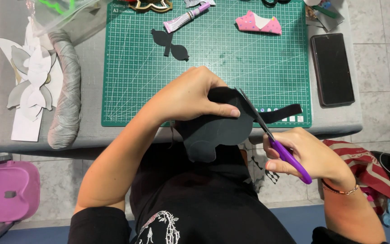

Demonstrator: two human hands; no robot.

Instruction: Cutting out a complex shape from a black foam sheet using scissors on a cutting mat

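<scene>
1. Right hand (310,156): fingers closed through the purple handles of the scissors (274,141), blades partly open against the sheet's upper edge.
2. Black sheet (215,129): held above the near edge of the tabletop (335,119); a narrow strip (283,113) runs off to the right.
3. Left hand (190,97): thumb and fingers pinching the sheet's top.
4. Green cutting mat (213,58): carries a black bow-shaped cutout (170,44), a glue tube (187,17) and a pink folded piece (258,23).
5. Black phone (332,68): right of the mat.
6. White and grey paper cutouts (30,83): far left, beside a grey fabric roll (67,88).
</scene>
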